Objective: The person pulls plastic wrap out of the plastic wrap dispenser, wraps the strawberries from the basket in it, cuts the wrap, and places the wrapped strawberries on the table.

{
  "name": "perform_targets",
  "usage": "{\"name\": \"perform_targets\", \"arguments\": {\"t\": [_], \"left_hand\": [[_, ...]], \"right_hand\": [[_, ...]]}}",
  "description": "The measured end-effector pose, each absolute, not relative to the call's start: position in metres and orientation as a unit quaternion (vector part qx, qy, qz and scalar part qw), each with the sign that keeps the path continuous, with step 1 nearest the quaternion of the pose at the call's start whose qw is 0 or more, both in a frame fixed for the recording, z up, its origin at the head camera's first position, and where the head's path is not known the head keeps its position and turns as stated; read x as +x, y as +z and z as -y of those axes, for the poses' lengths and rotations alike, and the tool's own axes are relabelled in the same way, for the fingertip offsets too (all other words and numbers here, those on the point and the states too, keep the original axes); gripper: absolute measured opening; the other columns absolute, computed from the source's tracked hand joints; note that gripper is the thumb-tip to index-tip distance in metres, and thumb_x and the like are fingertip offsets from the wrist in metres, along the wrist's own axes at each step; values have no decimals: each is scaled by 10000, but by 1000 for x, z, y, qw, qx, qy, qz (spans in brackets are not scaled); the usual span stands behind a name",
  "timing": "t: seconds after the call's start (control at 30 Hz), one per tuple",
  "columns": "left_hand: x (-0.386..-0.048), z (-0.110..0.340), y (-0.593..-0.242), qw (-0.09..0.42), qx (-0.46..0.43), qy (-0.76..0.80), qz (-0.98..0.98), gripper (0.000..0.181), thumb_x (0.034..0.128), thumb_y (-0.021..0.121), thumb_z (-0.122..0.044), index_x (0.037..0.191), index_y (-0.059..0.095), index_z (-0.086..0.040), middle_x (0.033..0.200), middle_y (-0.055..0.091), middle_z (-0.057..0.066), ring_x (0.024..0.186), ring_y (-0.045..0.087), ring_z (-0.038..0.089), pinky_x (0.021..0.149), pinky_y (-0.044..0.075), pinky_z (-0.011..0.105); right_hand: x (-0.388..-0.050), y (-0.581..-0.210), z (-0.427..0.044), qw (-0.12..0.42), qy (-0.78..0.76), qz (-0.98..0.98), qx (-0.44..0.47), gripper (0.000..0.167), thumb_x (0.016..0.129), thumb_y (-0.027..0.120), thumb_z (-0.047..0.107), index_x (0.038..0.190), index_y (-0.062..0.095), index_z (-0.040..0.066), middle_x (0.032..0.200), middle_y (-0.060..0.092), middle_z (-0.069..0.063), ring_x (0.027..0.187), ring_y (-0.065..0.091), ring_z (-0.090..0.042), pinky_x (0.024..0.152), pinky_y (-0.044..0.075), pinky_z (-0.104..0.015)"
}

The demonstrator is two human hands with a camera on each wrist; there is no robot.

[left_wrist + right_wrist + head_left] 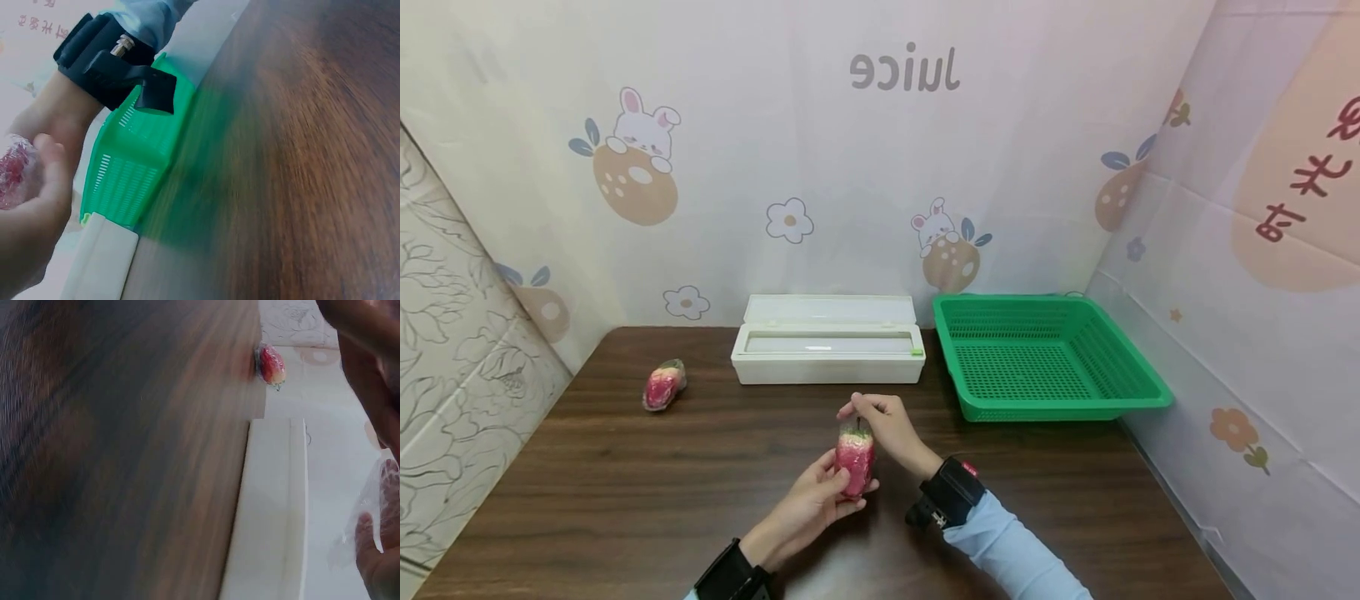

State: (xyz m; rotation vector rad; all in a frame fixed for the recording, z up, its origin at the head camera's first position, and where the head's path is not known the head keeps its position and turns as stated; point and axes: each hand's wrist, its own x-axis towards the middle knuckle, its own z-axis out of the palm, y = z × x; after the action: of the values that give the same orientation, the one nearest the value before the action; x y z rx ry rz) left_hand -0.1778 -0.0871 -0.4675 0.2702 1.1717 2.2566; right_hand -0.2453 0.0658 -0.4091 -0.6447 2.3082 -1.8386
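Note:
A wrapped strawberry-like fruit (pixel 854 463), red with a pale, green-tipped top, stands upright in my left hand (pixel 808 508). My left thumb and fingers grip its lower part; in the left wrist view the fruit (pixel 15 172) shows only partly, under shiny clear film. Bent over its top, my right hand (pixel 891 429) pinches the clear film (pixel 375 500), which spreads thinly between its fingers in the right wrist view. A second wrapped fruit (pixel 664 386) lies apart at the table's back left, also visible in the right wrist view (pixel 272 365).
A long white film box (pixel 827 371) with its lid raised sits at the back centre of the brown table (pixel 647 500). Right of it stands a green slotted basket (pixel 1060 415). Printed curtains (pixel 790 125) enclose the back and sides.

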Motion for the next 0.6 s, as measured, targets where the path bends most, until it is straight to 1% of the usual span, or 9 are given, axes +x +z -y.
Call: {"name": "perform_targets", "arguments": {"t": [0.07, 0.13, 0.27, 0.33, 0.37, 0.43, 0.5, 0.57, 0.6], "left_hand": [[-178, 86, -467, 286, 98, 842, -447, 651, 961, 453, -213, 1433, 62, 7, 1328, 419, 119, 1105, 561, 162, 860, 467, 239], [-178, 85, -467, 282, 97, 840, -454, 652, 955, 468, -189, 1433, 72, 11, 1340, 410, 128, 1115, 553, 155, 859, 457, 225], [-179, 85, -467, 280, 98, 840, -454, 653, 941, 489, -109, 1435, 79, 13, 1421, 297, 202, 1157, 519, 153, 907, 434, 238], [-178, 85, -466, 280, 99, 840, -454, 657, 937, 493, -99, 1435, 78, 15, 1444, 248, 225, 1174, 507, 158, 929, 426, 245], [-178, 84, -466, 279, 100, 840, -454, 654, 939, 492, -104, 1434, 83, 18, 1449, 237, 231, 1182, 501, 162, 941, 423, 248], [-178, 83, -466, 272, 97, 841, -457, 648, 940, 495, -126, 1430, 100, 29, 1445, 254, 232, 1188, 498, 164, 954, 420, 253], [-178, 82, -466, 262, 90, 842, -463, 645, 940, 500, -154, 1424, 123, 43, 1422, 302, 219, 1181, 503, 160, 968, 417, 260], [-177, 81, -468, 249, 81, 843, -469, 647, 935, 511, -174, 1416, 148, 60, 1397, 350, 193, 1175, 507, 153, 979, 410, 266], [-177, 80, -469, 242, 75, 845, -471, 645, 934, 514, -177, 1411, 158, 71, 1388, 368, 189, 1169, 511, 149, 980, 409, 266]], "right_hand": [[-248, -413, -67, 76, -625, -753, -190, 403, 987, 398, 195, 916, 661, -102, 920, 668, -239, 864, 626, -138, 780, 478, -246], [-251, -415, -68, 92, -635, -748, -169, 439, 995, 374, 228, 936, 658, -101, 930, 670, -234, 846, 633, -121, 787, 484, -253], [-253, -416, -70, 121, -634, -751, -138, 511, 1001, 330, 314, 977, 659, -76, 955, 681, -182, 858, 623, -112, 813, 467, -276], [-253, -415, -71, 137, -629, -753, -134, 537, 1001, 309, 344, 998, 657, -65, 975, 682, -167, 878, 618, -126, 829, 450, -290], [-255, -419, -71, 147, -631, -750, -132, 563, 993, 309, 386, 1008, 657, -57, 985, 682, -158, 893, 619, -141, 831, 448, -293], [-259, -429, -72, 172, -643, -736, -124, 619, 967, 316, 470, 1035, 647, -48, 1009, 680, -147, 937, 624, -196, 838, 451, -297], [-262, -439, -72, 200, -665, -711, -112, 651, 946, 334, 513, 1068, 626, -56, 1019, 682, -135, 976, 626, -239, 843, 463, -300], [-265, -449, -71, 222, -691, -682, -91, 651, 935, 348, 523, 1090, 609, -53, 1005, 689, -109, 987, 629, -238, 834, 471, -294], [-264, -449, -69, 232, -706, -664, -79, 629, 944, 352, 496, 1103, 595, -62, 997, 690, -103, 988, 631, -229, 842, 471, -294]]}}
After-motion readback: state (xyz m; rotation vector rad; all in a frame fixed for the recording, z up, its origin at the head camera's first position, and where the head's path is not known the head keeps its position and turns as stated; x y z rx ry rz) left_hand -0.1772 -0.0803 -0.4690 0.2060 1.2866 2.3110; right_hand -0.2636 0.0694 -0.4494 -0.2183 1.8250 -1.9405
